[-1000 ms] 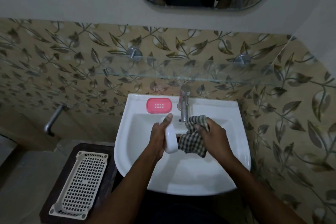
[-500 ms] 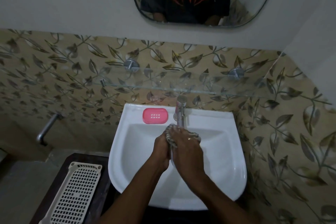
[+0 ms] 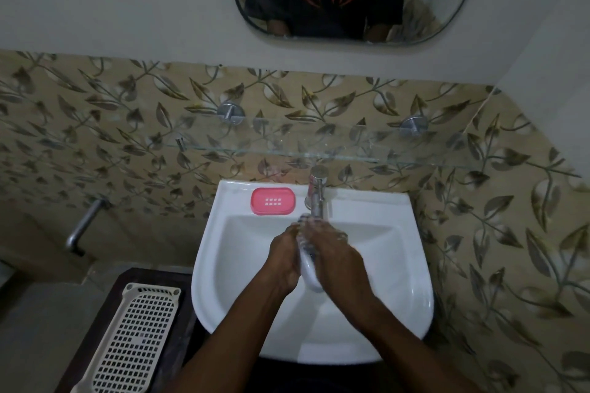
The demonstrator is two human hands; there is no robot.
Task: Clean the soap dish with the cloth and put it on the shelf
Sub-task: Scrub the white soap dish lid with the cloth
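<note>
The white soap dish [image 3: 309, 271] was held on edge over the sink [image 3: 412, 265], clasped in the grip of the left hand [image 3: 282, 257]. The checked cloth [image 3: 303, 223] was pressed against it by the right hand [image 3: 338, 257], blurred. Beyond the grip stood the tap [image 3: 316, 195], a pink tray [image 3: 273, 200] and the glass shelf [image 3: 287, 145].

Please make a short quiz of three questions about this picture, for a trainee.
1. True or false: the pink tray lies on the glass shelf.
2. The white dish is held: A) over the sink; B) over the basket; C) on the shelf.
3. What is pressed between both hands besides the dish?

Key: 1 false, it lies on the sink rim beside the tap. 2 A. 3 the cloth, between left hand and right hand.
</note>
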